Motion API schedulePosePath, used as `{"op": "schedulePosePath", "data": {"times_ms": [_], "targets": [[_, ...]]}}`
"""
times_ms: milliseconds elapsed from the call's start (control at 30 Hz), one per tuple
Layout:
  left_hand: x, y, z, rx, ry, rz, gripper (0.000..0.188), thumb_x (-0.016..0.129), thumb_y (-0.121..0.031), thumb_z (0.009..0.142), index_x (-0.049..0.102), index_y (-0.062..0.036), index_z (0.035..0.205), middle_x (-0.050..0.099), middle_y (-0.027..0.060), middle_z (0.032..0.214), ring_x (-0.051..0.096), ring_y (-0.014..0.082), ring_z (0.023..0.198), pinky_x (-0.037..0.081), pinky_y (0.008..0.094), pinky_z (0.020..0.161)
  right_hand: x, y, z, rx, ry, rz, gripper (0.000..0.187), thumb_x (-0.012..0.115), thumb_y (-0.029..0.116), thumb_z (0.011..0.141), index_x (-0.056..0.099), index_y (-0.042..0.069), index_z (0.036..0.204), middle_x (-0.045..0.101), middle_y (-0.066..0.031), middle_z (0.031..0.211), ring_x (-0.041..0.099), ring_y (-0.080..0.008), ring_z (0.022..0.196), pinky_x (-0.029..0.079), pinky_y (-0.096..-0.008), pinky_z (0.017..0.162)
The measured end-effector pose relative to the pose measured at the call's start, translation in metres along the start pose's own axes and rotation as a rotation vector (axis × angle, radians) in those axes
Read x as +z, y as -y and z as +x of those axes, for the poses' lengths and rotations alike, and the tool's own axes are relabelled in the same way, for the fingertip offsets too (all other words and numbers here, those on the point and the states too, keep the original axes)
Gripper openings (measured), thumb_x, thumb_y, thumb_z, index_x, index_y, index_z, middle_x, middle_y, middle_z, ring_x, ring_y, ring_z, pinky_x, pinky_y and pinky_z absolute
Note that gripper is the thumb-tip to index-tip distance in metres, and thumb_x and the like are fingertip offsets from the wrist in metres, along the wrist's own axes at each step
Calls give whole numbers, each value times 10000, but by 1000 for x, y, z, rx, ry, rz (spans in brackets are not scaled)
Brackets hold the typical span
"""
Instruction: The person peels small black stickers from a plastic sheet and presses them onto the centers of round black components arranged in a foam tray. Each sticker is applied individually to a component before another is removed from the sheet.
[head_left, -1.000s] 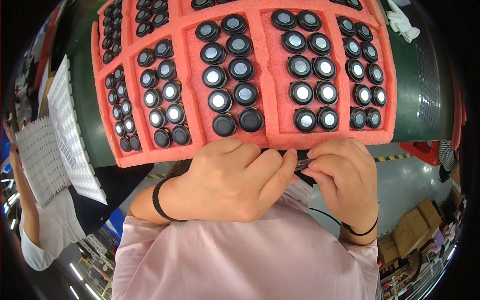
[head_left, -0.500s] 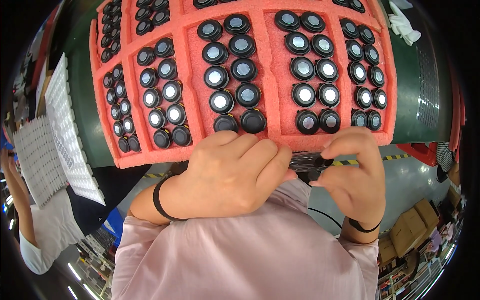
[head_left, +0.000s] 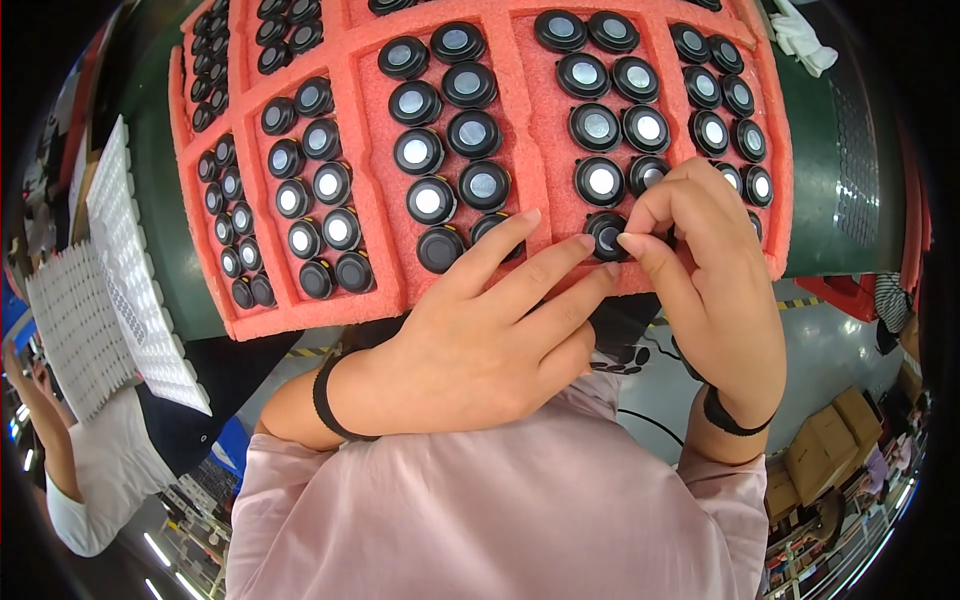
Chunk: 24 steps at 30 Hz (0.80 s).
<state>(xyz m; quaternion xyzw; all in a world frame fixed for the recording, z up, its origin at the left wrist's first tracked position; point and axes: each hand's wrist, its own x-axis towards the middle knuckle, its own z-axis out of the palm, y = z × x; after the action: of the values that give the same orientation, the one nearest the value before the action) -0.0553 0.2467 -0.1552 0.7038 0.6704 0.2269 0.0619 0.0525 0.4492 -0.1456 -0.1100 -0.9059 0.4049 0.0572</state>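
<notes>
Rows of black round parts [head_left: 427,200], most with silver centres, sit in the compartments of a red foam tray [head_left: 535,190]. My right hand [head_left: 715,260] has thumb and forefinger pinched at a black round sticker [head_left: 606,238] on a part in the near row. My left hand [head_left: 490,330] lies across the tray's near edge. Its outer fingers stretch toward that same part, while the forefinger is bent under. A clear strip with black round stickers [head_left: 628,360] hangs below this bent finger; the thumb is hidden. Several near-row parts on the left [head_left: 440,248] have dark centres.
The tray rests on a green table [head_left: 825,230]. White plastic trays [head_left: 150,280] lean at the left, near another person in a white top [head_left: 110,460]. A white glove [head_left: 803,42] lies at the far right. Cardboard boxes [head_left: 830,450] stand on the right.
My right hand has moved up and left from the strip to the near-row part. My left hand's outer fingers have stretched out over the tray edge. The tray appears slightly left in view.
</notes>
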Motion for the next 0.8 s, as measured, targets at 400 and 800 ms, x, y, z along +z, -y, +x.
{"op": "schedulePosePath", "data": {"times_ms": [400, 800], "targets": [[4, 0, 0, -7, -16, 2, 277, 693, -347, 898, 637, -77, 872, 692, 130, 1277, 616, 334, 1273, 423, 608, 1123, 4, 2, 3, -10, -11, -53, 110, 708, -20, 863, 609, 11, 901, 517, -74, 860, 503, -213, 741, 396, -321, 620], [4, 0, 0, -21, -21, -11, 271, 701, -343, 890, 651, -77, 883, 694, 122, 1279, 612, 336, 1284, 407, 610, 1138, 9, 2, 3, -30, -54, -96, 146, 735, -32, 815, 617, 16, 888, 528, -86, 853, 532, -255, 766, 422, -353, 650]]}}
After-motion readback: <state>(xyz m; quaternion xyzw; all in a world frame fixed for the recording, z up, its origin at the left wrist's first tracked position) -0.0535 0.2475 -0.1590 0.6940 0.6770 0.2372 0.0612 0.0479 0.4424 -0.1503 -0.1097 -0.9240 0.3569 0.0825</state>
